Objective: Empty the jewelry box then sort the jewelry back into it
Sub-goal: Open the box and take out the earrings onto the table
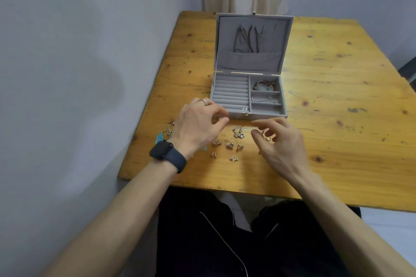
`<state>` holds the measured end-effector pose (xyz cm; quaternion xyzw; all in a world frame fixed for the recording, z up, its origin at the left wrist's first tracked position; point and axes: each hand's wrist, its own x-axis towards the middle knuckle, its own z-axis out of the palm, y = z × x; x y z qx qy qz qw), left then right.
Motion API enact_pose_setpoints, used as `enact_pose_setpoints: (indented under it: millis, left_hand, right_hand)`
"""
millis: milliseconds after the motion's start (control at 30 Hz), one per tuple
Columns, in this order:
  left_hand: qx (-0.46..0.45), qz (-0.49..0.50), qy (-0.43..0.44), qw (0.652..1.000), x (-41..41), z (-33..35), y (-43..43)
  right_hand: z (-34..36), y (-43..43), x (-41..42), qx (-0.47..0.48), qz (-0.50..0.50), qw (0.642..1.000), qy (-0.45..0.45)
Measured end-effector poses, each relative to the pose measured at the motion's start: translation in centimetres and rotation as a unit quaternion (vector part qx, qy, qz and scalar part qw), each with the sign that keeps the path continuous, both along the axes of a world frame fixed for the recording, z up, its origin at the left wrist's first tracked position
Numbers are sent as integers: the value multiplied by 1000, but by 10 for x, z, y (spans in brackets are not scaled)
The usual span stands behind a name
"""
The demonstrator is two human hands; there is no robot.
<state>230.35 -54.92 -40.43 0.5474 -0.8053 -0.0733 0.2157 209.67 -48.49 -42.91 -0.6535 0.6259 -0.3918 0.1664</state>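
Head view: the sorting half of the task looks under way. The jewelry box [265, 115] stands open at the middle of the bench [337, 74], its lid upright. Necklaces [249, 38] hang inside the lid. A beaded bracelet [264, 85] lies in the farthest of the box's 3 right-hand compartments and a silver chain [262, 98] in the middle 1. A pair of studs [245, 108] sits in the front ring roll.

Loose earrings [234, 145] lie in pairs just in front of the box, and a teal piece [160, 137] lies off its front-left corner.

The left hand [198, 126], wearing a watch [167, 153], hovers at the box's front-left corner. Its fingertips are drawn together, but whether this grip pinches anything I cannot tell. The right hand [281, 141] hangs in front of the box's right half with fingers loosely curled, its grip released.

The next move probably calls for a fine pinch on 1 small pair, then a short carry into the ring rolls.
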Motion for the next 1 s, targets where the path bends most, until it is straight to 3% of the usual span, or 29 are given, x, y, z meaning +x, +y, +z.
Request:
enact_pose_setpoints:
  millis: [167,300,433,533,767,1000]
  left_hand:
    - [42,4,-1,999,-24,1,-33]
    - [81,13,0,997,-31,-13,-41]
    - [100,21,41,994,-29,-24,-41]
    - [96,21,44,994,-28,-25,-42]
    - [98,23,10,995,-30,-14,-50]
    - [92,2,-60,994,-45,3,-67]
  right_hand:
    - [7,-58,-9,30,-20,995,94]
    - [5,-78,-7,89,34,970,224]
    - [6,-78,-8,80,64,955,280]
    - [6,-80,-9,76,68,955,277]
    - [21,-104,-6,170,59,967,178]
    - [34,-123,0,244,73,937,241]
